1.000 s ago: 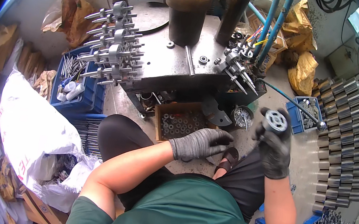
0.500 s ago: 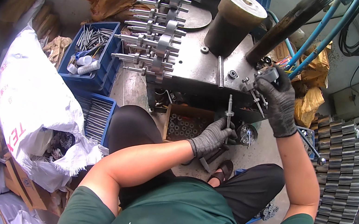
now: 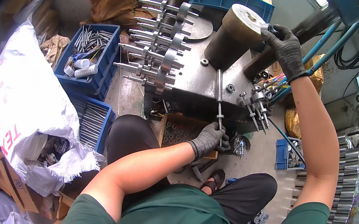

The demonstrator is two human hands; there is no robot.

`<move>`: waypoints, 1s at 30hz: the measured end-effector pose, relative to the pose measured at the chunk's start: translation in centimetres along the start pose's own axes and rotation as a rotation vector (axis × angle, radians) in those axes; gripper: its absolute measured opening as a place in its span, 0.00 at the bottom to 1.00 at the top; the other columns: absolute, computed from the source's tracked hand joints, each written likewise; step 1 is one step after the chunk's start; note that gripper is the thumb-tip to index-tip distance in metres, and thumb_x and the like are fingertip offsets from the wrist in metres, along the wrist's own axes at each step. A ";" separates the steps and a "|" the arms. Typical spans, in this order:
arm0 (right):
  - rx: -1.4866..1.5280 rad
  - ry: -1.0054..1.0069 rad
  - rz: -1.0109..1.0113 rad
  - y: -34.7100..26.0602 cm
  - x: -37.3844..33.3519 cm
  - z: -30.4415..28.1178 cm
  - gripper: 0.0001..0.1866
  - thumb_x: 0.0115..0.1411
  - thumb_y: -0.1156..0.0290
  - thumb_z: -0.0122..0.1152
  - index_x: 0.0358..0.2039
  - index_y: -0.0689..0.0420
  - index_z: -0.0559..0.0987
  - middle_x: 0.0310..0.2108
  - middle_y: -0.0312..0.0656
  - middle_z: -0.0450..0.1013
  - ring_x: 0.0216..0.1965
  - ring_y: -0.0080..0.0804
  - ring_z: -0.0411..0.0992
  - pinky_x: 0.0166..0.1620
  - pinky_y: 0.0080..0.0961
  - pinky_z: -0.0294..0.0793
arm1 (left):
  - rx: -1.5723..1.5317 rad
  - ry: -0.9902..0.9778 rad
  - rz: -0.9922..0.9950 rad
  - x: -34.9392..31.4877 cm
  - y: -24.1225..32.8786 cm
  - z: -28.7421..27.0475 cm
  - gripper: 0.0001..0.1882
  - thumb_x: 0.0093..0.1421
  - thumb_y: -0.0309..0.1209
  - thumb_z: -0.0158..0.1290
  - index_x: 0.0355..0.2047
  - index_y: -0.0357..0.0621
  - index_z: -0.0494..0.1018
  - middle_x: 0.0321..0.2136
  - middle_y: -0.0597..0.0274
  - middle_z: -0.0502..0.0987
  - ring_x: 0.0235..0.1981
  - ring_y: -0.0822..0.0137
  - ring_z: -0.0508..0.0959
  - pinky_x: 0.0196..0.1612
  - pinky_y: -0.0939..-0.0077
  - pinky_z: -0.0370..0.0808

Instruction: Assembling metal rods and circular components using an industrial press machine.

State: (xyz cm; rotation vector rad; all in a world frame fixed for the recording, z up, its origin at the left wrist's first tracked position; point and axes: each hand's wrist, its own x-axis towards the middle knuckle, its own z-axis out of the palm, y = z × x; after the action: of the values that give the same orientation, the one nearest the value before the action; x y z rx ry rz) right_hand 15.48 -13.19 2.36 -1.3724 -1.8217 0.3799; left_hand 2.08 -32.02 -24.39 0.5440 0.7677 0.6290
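The left hand (image 3: 207, 141) wraps its fingers around a thin metal rod (image 3: 220, 117), whose tip points toward the surface (image 3: 192, 79). The right hand (image 3: 286, 53) curls around a grey metal part (image 3: 268, 28), mostly hidden, beside the thick round post (image 3: 228, 48); I cannot tell if they touch. The step seems to be bringing this part to the post; the next move probably calls for placing it level and carefully.

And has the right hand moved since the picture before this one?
Yes, the right hand has moved upward in the view, closer to the thick metal cylinder, now at its top's right edge.
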 end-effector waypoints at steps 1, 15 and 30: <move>-0.059 -0.014 -0.024 0.1 1.0 0.1 0.26 0.57 0.57 0.77 0.49 0.62 0.82 0.39 0.41 0.82 0.41 0.22 0.78 0.48 0.21 0.78 | -0.047 0.008 0.005 -0.1 0.3 0.2 0.11 0.73 0.30 0.44 0.54 0.43 0.65 0.38 0.53 0.78 0.32 0.60 0.83 0.30 0.66 0.86; -0.434 -0.120 -0.091 1.0 8.5 2.8 0.34 0.57 0.44 0.70 0.53 0.59 0.82 0.48 0.53 0.81 0.49 0.46 0.80 0.57 0.35 0.76 | -0.100 -0.007 0.176 2.0 2.2 -1.5 0.16 0.72 0.29 0.46 0.57 0.42 0.62 0.34 0.55 0.79 0.27 0.63 0.81 0.29 0.67 0.81; -0.954 -0.381 -0.457 -0.7 -14.0 -13.6 0.07 0.59 0.67 0.63 0.33 0.56 0.83 0.36 0.47 0.79 0.38 0.46 0.77 0.64 0.40 0.63 | 0.124 -0.010 0.269 2.1 4.5 -3.0 0.08 0.59 0.22 0.59 0.39 0.36 0.74 0.29 0.56 0.79 0.27 0.61 0.82 0.33 0.67 0.82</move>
State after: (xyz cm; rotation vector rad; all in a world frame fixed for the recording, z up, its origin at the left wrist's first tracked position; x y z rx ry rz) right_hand 26.32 -29.10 5.53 -1.4430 -2.7333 -0.5912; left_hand -0.48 -26.83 -24.27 0.7717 0.7332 0.8300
